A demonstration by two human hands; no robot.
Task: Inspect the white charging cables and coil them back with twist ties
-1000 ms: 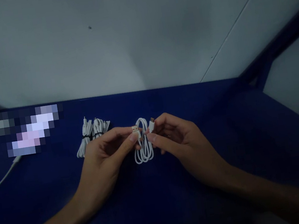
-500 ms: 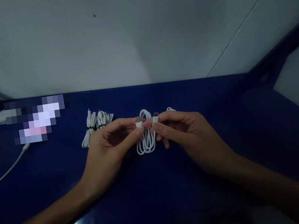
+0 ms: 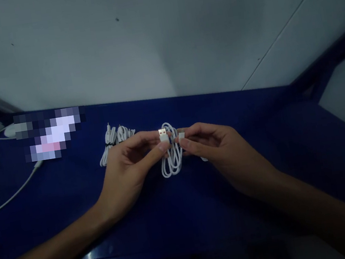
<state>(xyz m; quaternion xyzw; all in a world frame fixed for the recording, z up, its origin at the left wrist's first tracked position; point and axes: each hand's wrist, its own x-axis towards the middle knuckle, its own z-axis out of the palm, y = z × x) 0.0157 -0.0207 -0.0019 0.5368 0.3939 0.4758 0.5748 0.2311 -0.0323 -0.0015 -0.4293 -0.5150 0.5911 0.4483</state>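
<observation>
A white coiled USB cable [image 3: 173,157] hangs between my hands, its loops partly hidden by the fingers. My left hand [image 3: 137,154] pinches a white plug [image 3: 164,138] between thumb and forefinger, its metal end upward and facing me. In the thumb and forefinger of my right hand [image 3: 209,141] is another white plug [image 3: 181,136], its metal tip turned less plainly to view. Whether both plugs belong to one cable I cannot tell. A bit of white cable [image 3: 204,159] shows below the right fingers.
Behind my left hand lie tied bundles of white cable [image 3: 109,141] on the blue tabletop [image 3: 185,214]. Farther left is a blurred-out bright device [image 3: 59,131] with a white lead [image 3: 23,193] plugged in. A grey wall [image 3: 142,56] rises behind the table.
The left plug has turned so its metal face shows clearly. The right plug's tip is now less visible. The coil has shifted slightly, and the whole view has moved a little.
</observation>
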